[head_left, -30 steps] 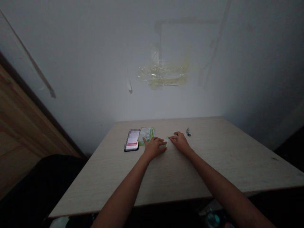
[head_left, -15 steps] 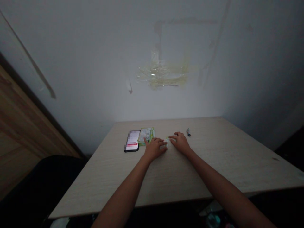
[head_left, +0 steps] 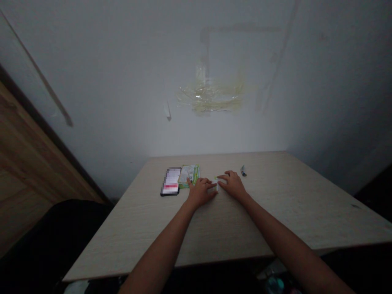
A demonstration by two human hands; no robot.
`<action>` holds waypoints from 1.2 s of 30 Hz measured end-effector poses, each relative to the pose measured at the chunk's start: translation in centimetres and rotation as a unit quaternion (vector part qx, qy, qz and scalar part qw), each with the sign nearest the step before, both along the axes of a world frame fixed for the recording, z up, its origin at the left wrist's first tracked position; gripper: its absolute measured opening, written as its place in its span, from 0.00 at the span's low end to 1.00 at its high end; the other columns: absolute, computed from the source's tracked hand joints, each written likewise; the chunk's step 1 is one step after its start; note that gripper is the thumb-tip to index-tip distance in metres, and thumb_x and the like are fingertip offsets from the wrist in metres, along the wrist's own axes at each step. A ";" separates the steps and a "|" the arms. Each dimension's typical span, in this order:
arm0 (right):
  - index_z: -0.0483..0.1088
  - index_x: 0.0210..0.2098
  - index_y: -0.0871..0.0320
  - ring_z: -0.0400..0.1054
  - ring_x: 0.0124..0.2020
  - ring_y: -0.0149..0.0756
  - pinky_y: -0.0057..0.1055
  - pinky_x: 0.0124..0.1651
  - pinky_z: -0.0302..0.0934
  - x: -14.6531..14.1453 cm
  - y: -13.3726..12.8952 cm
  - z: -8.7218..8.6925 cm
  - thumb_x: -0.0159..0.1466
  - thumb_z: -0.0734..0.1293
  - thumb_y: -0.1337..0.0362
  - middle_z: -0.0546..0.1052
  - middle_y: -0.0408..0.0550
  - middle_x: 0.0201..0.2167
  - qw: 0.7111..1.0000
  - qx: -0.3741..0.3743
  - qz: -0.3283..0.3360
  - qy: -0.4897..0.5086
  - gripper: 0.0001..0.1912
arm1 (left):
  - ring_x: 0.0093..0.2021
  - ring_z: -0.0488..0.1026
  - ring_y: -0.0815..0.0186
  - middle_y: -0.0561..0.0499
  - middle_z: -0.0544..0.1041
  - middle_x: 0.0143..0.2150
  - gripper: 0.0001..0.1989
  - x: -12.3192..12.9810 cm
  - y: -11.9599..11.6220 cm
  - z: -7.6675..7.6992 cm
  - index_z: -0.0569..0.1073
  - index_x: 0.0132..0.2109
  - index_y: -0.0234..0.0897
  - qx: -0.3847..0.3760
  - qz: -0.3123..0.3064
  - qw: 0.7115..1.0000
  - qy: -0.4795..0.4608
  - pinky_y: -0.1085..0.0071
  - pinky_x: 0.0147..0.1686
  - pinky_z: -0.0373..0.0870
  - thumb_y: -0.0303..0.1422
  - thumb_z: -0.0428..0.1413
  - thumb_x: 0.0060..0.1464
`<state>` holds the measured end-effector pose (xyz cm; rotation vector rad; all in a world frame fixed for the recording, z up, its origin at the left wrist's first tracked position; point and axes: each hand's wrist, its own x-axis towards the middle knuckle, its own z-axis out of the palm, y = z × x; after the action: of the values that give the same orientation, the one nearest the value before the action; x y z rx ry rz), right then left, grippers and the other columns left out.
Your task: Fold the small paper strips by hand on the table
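Observation:
A small pale piece with green edges (head_left: 215, 183), perhaps paper or card, lies flat on the table between my hands. Both hands partly cover it. My left hand (head_left: 200, 192) rests at its left side, fingers stretched out over it, thumb spread away toward a green-and-white booklet or packet (head_left: 191, 173). From the right, my right hand (head_left: 232, 183) touches the piece with its fingertips; its fingers are extended and apart. Neither hand is visibly closed round anything.
A phone (head_left: 170, 181) with a lit, partly blurred screen lies left of the green stack. A small dark crumpled-looking item (head_left: 243, 170) sits beyond my right hand. The pale wooden table (head_left: 275, 196) meets a wall (head_left: 122, 81) with peeling tape (head_left: 211, 96). A dark chair-like shape (head_left: 58, 232) stands at left.
My left fingertips have shifted very slightly to the right along the pale piece. My right hand stays almost where it was, and the view moves a touch.

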<state>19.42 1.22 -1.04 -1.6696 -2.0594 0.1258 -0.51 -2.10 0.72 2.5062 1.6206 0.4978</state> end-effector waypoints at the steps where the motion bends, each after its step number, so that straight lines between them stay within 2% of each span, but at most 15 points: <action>1: 0.76 0.53 0.44 0.61 0.58 0.44 0.39 0.61 0.54 0.0 0.0 0.0 0.65 0.67 0.53 0.69 0.52 0.56 1.000 -0.001 -0.003 -0.001 0.18 | 0.61 0.64 0.51 0.53 0.75 0.57 0.19 0.0 0.0 0.0 0.74 0.56 0.62 -0.001 -0.001 1.000 0.002 0.22 0.60 0.29 0.50 0.56 0.59; 8: 0.75 0.54 0.43 0.61 0.58 0.44 0.39 0.60 0.54 0.0 0.0 0.4 0.63 0.68 0.52 0.69 0.51 0.57 1.000 -0.021 -0.009 -0.010 0.20 | 0.63 0.62 0.50 0.53 0.73 0.59 0.20 0.0 0.0 0.3 0.73 0.57 0.62 -0.020 0.004 1.000 0.013 0.22 0.60 0.30 0.51 0.54 0.59; 15: 0.74 0.55 0.44 0.60 0.60 0.47 0.42 0.62 0.53 0.3 0.1 0.0 0.61 0.70 0.52 0.68 0.53 0.58 1.000 -0.020 0.008 -0.001 0.22 | 0.63 0.62 0.50 0.53 0.73 0.59 0.19 -0.1 0.0 0.3 0.73 0.57 0.63 -0.017 -0.002 1.000 0.010 0.20 0.58 0.29 0.51 0.54 0.59; 26: 0.71 0.59 0.46 0.56 0.65 0.49 0.45 0.65 0.50 0.9 0.3 -0.4 0.58 0.71 0.47 0.63 0.55 0.64 0.998 -0.051 0.041 -0.010 0.30 | 0.63 0.61 0.49 0.53 0.73 0.59 0.20 -0.1 -0.1 0.2 0.72 0.57 0.62 -0.017 -0.003 1.000 0.016 0.21 0.59 0.28 0.52 0.52 0.60; 36: 0.67 0.62 0.48 0.52 0.68 0.52 0.47 0.67 0.48 1.4 -0.7 0.1 0.55 0.73 0.46 0.60 0.58 0.67 0.995 -0.063 0.080 -0.008 0.38 | 0.63 0.61 0.49 0.53 0.72 0.59 0.20 -0.2 0.0 0.0 0.71 0.58 0.63 -0.009 -0.001 1.000 0.025 0.21 0.59 0.29 0.52 0.51 0.60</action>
<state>20.80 0.49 -0.95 -1.5795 -2.2379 0.3008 -0.69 -2.05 0.68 2.5262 1.6330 0.4237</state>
